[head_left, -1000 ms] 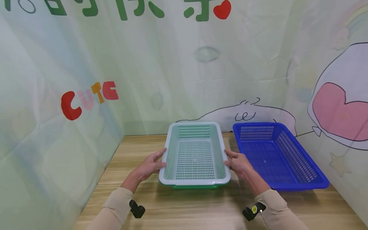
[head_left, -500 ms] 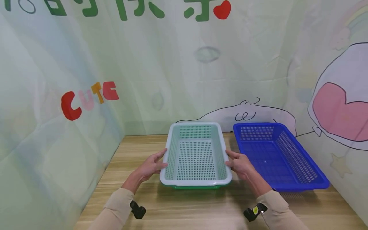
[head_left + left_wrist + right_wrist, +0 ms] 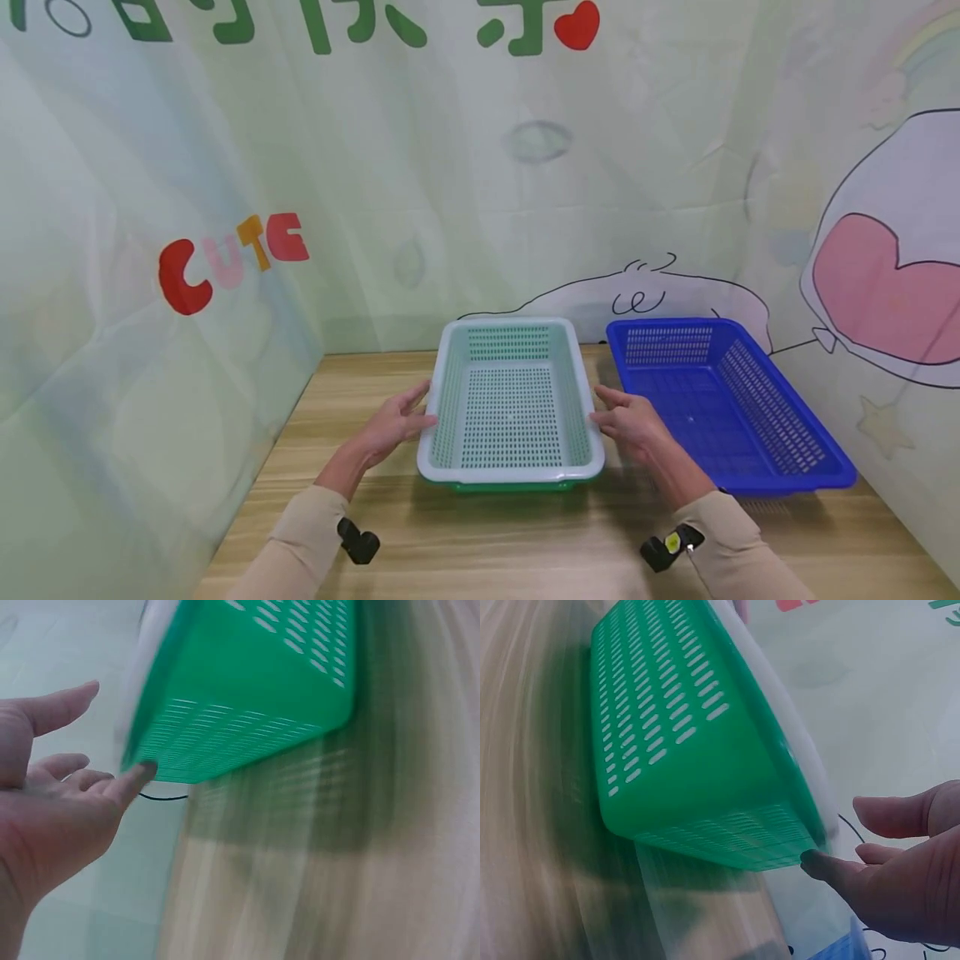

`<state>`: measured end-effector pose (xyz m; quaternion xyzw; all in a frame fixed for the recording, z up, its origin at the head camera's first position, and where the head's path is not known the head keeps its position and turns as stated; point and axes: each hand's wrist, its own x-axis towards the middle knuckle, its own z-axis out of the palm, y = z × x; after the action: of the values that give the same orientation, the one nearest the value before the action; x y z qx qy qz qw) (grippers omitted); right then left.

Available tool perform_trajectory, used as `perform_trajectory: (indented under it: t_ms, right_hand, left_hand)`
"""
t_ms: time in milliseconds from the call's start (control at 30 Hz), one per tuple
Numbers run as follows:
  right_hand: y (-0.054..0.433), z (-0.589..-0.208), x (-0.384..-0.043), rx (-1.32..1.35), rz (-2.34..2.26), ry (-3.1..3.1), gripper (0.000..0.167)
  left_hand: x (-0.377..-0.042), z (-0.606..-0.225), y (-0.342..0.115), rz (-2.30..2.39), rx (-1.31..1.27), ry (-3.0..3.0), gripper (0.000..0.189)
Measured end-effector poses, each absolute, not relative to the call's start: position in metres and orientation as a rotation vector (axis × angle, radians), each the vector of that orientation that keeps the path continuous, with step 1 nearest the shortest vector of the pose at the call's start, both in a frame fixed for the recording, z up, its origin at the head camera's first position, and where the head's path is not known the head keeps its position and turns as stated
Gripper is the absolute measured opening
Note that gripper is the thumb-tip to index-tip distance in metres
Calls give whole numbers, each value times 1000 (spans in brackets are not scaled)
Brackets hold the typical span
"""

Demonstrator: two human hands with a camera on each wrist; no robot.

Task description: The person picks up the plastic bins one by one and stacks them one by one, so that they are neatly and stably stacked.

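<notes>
A pale, whitish plastic basket point(image 3: 510, 417) sits nested in a green basket point(image 3: 510, 487), in the middle of the wooden table. Beside its left rim is my left hand point(image 3: 390, 427), with straightened fingers; in the left wrist view a fingertip reaches just under the green rim and the thumb stands apart from it. On the other side, my right hand point(image 3: 630, 425) has loosely extended fingers at the right rim. The right wrist view shows one fingertip right at the green basket's point(image 3: 690, 750) edge, the thumb held off the pale rim point(image 3: 780, 697).
Close by on the right stands a larger blue basket point(image 3: 697, 417), near my right forearm. A printed cloth backdrop point(image 3: 450, 208) rises behind and along both sides of the wooden table point(image 3: 510, 550).
Both hands have loosened from the rims, the right one drawing slightly outward. The nested baskets stay in nearly the same spot.
</notes>
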<state>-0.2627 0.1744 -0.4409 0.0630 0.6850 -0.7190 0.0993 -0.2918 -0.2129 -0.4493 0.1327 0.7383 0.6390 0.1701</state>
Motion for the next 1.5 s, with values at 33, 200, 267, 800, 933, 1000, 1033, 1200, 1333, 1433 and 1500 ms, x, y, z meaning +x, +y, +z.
perform_trajectory:
  t_ms: [33,200,267,800,933,1000,1033,1200,1333,1433,1500]
  right_hand:
    - [176,-440,-263,189,-2127,2031,67]
    - [182,-432,-262,139,-2113,2040,65]
    - [185,-428,-261,122,-2079,2078,65]
    - [225,-414,-259,88,-1985,2300,63]
    - [240,-411,-259,85,-1997,2313,64]
    - [248,-409,-259,96,-2002,2328,66]
    - [252,-407,-259,100,-1995,2342,67]
    - [275,-403,-259,121,-1973,2401,70]
    - [294,-402,-259,177,-1929,2470,73]
    - [309,-403,-260,214,-1875,2529,75]
    - [319,-404,-259,219,-1846,2560,77]
  left_hand:
    - [-292,-447,-213,1812,376,2118,74]
    - [-294,-433,-207,1826,375,2200,76]
    - [-294,-426,-199,1862,397,2186,76]
    - [-287,-406,-104,1961,482,1999,71]
    - [-283,-402,-83,1948,480,1967,72]
    - [-280,-400,-71,1939,466,1946,72]
    - [-279,-400,-65,1937,462,1935,72]
    - [-275,-403,-29,1934,449,1892,70]
    - [-270,-408,0,1952,478,1858,69]
    - [-267,-408,17,1937,484,1877,72]
    - [-266,-408,26,1926,478,1889,75]
